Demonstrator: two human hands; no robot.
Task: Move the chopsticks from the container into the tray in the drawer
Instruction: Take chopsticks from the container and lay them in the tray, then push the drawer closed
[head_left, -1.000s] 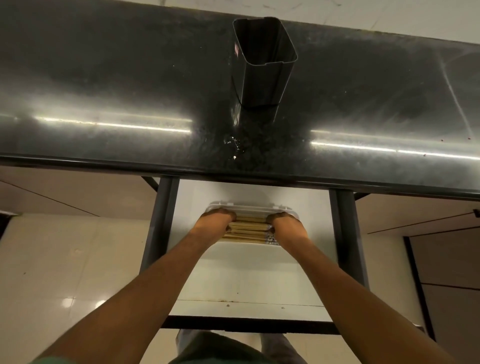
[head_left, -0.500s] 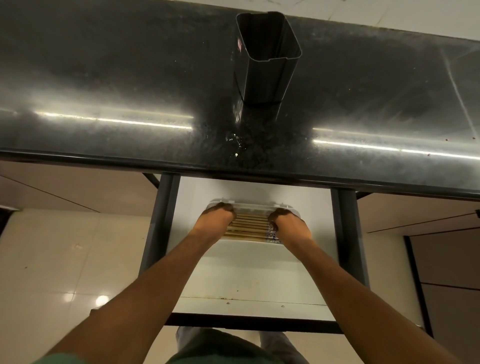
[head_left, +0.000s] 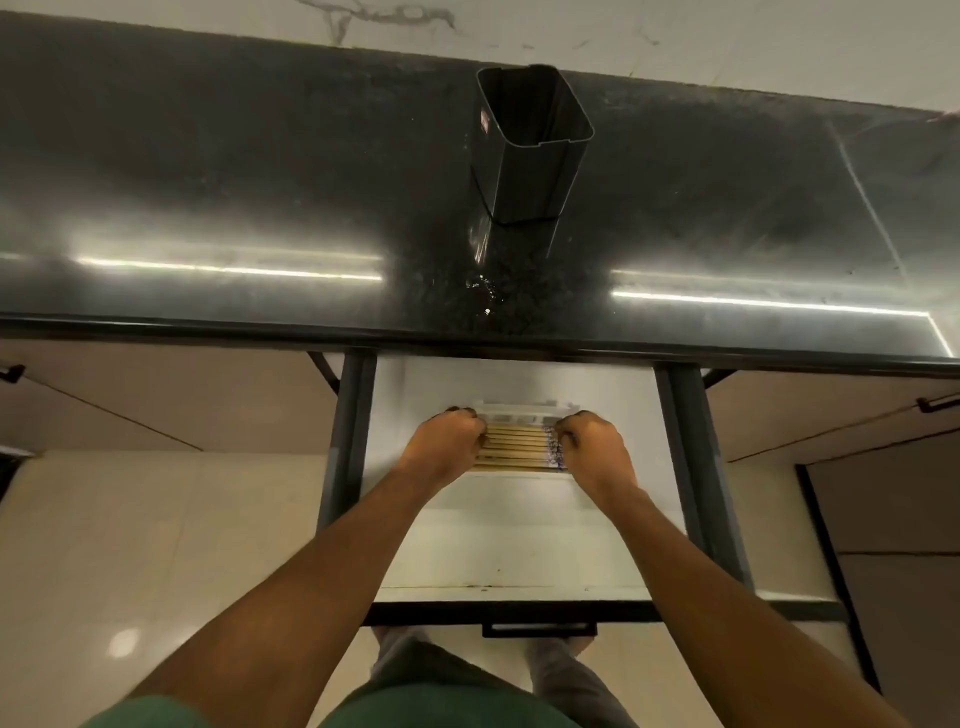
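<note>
Several wooden chopsticks (head_left: 517, 447) lie side by side, running left to right, in a pale tray (head_left: 519, 410) inside the open white drawer (head_left: 514, 551). My left hand (head_left: 447, 441) has its fingers curled over the chopsticks' left ends and the tray's left end. My right hand (head_left: 592, 447) is curled the same way over their patterned right ends. The dark square container (head_left: 530, 150) stands upright on the black countertop (head_left: 208, 182) above the drawer, and its inside looks dark with no chopsticks showing.
The drawer's dark side rails (head_left: 345, 441) and front handle (head_left: 540, 629) frame the opening. Small water drops (head_left: 485, 296) sit on the countertop in front of the container. Closed cabinet fronts flank the drawer, with pale floor tiles (head_left: 130, 545) below.
Both hands stay on the ends of the chopsticks in the tray. The chopsticks now lie flatter and more evenly in a row. The view has shifted so more of the drawer front shows.
</note>
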